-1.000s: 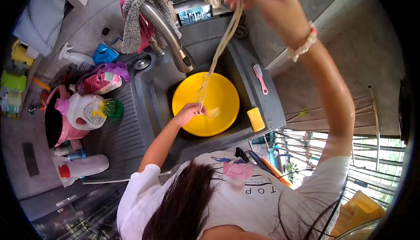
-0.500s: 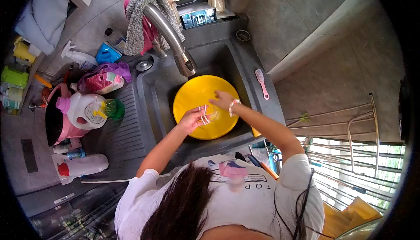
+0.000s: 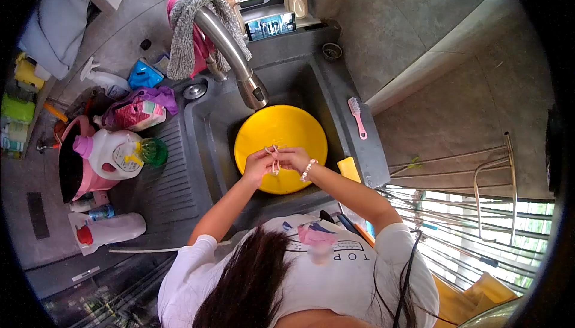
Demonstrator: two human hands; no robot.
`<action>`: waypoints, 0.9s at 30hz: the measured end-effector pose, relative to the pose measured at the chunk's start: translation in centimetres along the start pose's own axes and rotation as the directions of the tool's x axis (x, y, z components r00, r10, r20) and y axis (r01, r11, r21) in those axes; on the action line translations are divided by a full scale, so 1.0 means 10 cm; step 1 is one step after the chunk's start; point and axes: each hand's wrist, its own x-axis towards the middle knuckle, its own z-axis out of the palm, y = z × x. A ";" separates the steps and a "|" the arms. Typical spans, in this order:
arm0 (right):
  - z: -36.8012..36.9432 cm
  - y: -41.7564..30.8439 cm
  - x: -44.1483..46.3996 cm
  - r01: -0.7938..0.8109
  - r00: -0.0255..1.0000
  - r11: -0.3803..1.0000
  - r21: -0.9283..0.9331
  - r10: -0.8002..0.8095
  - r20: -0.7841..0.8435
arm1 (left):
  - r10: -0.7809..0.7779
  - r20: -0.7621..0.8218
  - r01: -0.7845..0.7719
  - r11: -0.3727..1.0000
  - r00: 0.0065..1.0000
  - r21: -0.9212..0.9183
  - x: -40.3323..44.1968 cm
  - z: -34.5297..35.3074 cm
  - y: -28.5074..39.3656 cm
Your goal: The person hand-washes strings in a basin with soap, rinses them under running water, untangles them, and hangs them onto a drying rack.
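Cord (image 3: 275, 169), pale, thin, in short loops; location: between both hands, over the lower half of the yellow basin (image 3: 287, 125). Left hand (image 3: 257, 166): fingers bent, cord pinched and looped across. Right hand (image 3: 294, 159): fingers curled inward, tips touching or very near those of the left; pinch on the cord not certain. Change within the last second: right hand lowered from high at 1 o'clock, long drawn-out length of cord now bunched. Probable meaning: close fingertip handling in place of full-length pulling. Surroundings, by clock from basin centre: sink (image 3: 206, 148), all round; faucet (image 3: 254, 91), 11, with grey cloth (image 3: 181, 35) draped over; phone (image 3: 271, 26), propped, 12; pink-handled brush (image 3: 357, 120), 2, on sink rim; yellow bar (image 3: 348, 169), between 3 and 4; green bottle (image 3: 157, 151), 9; white jug (image 3: 114, 159), 9, farther out.
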 end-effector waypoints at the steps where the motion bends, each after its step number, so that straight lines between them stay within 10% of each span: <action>1: 0.01 -0.02 0.01 -0.032 0.999 0.978 0.205 0.025 0.035 | -0.001 -0.012 0.001 1.000 1.000 -0.006 0.00 0.02 0.03; 11: 0.03 -0.16 0.00 0.209 0.963 0.974 0.085 -0.191 -0.188 | -0.035 -0.100 0.011 0.972 0.994 -0.235 0.06 -0.03 0.04; 13: 0.07 -0.11 -0.02 0.495 0.856 0.866 -0.075 -0.500 -0.130 | -0.004 -0.009 0.000 0.914 1.000 -0.406 0.07 -0.05 0.01; 17: 0.09 -0.11 -0.01 0.408 0.903 0.913 0.001 -0.403 -0.151 | -0.009 0.087 0.049 0.884 0.996 -0.464 0.09 0.01 0.04; 27: 0.16 -0.06 -0.05 0.355 0.928 0.932 0.081 -0.340 -0.151 | 0.201 -0.019 -0.192 0.956 0.979 0.220 0.09 -0.01 -0.02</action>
